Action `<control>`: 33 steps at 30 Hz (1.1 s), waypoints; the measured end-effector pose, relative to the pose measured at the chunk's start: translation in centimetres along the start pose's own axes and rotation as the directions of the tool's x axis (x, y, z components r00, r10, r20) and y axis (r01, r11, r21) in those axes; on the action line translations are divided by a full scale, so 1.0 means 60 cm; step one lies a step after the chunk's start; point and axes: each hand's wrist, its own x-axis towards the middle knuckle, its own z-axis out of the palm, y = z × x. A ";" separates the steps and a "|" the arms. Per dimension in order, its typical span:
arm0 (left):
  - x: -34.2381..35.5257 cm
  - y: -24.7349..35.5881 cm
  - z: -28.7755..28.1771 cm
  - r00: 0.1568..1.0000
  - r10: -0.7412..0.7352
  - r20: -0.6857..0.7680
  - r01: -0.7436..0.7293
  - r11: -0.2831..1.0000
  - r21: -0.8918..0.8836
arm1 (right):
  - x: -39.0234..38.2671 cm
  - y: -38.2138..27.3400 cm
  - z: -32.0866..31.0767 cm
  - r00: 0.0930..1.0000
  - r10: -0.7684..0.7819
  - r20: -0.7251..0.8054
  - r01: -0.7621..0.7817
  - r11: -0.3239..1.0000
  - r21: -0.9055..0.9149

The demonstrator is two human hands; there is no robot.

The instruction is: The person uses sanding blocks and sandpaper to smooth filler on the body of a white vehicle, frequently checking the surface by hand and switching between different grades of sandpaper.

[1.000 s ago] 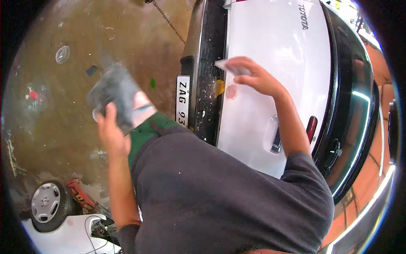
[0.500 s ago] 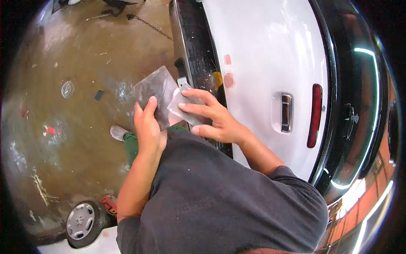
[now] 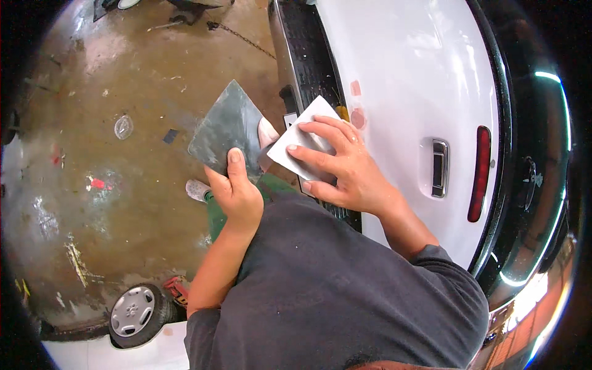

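Observation:
My left hand [image 3: 237,194] grips a square, smeared grey board [image 3: 225,126], thumb over its face, with pale pink paste [image 3: 266,134] at its right corner. Just right of it, my right hand [image 3: 348,169] holds a thin, light grey square spreader [image 3: 317,106], fingers across it. The spreader's left corner lies at the pink paste; whether they touch is unclear. Behind my right hand, two pinkish patches [image 3: 358,118] mark the white tailgate [image 3: 407,86].
A car bumper [image 3: 302,55] runs beside me, with a handle [image 3: 439,166] and red lamp [image 3: 479,172] on the tailgate. Lower left, a wheel [image 3: 132,314] lies by a white panel [image 3: 86,348]. A chain [image 3: 240,40] is on the stained floor [image 3: 111,185].
My right hand has come down and left from the tailgate to the board with the spreader. My left hand has shifted right, still gripping the board.

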 end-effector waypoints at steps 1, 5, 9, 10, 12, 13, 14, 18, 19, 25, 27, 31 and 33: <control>-0.003 -0.001 0.001 1.000 0.025 0.010 -0.025 1.000 0.010 | 0.004 -0.001 -0.001 1.000 -0.002 -0.015 0.002 1.000 0.001; -0.010 -0.002 0.004 0.998 0.013 0.065 -0.018 0.996 0.082 | 0.005 0.004 0.013 0.996 -0.033 0.085 0.029 0.999 0.043; 0.000 -0.009 0.003 0.989 0.148 0.003 -0.145 0.965 0.217 | -0.021 0.035 0.032 0.945 -0.017 0.326 0.026 0.999 -0.022; 0.004 -0.013 -0.001 0.978 0.180 -0.103 -0.165 0.976 0.140 | -0.031 0.050 0.032 0.925 0.017 0.379 0.007 0.998 -0.061; 0.015 -0.019 -0.023 0.964 0.180 -0.194 -0.141 0.970 0.199 | -0.049 0.096 0.020 0.871 0.171 0.461 0.020 0.925 -0.381; 0.021 -0.025 -0.037 0.960 0.172 -0.223 -0.139 0.978 0.158 | -0.054 0.128 0.008 0.828 0.246 0.504 0.026 0.881 -0.473; 0.024 -0.032 -0.052 0.953 0.177 -0.245 -0.150 0.981 0.124 | -0.059 0.161 -0.004 0.779 0.328 0.535 0.036 0.828 -0.559; -0.003 -0.067 -0.109 0.943 0.045 -0.328 -0.012 0.995 0.100 | -0.047 0.282 -0.019 0.622 0.442 0.646 0.247 0.672 -0.698; -0.014 -0.075 -0.125 0.933 -0.010 -0.359 0.059 0.990 0.127 | -0.039 0.307 -0.013 0.569 0.449 0.689 0.325 0.647 -0.690; -0.064 -0.122 -0.194 0.810 -0.037 -0.586 0.154 0.977 0.150 | 0.001 0.408 0.046 0.404 0.393 0.826 0.529 0.636 -0.562; -0.075 -0.132 -0.211 0.764 -0.046 -0.644 0.197 0.967 0.164 | 0.008 0.424 0.061 0.362 0.410 0.837 0.565 0.618 -0.547; -0.094 -0.140 -0.232 0.661 -0.079 -0.746 0.276 0.950 0.144 | 0.010 0.436 0.071 0.344 0.392 0.853 0.581 0.625 -0.522; -0.099 -0.141 -0.238 0.649 -0.056 -0.759 0.253 0.957 0.146 | 0.007 0.439 0.073 0.317 0.392 0.864 0.626 0.598 -0.501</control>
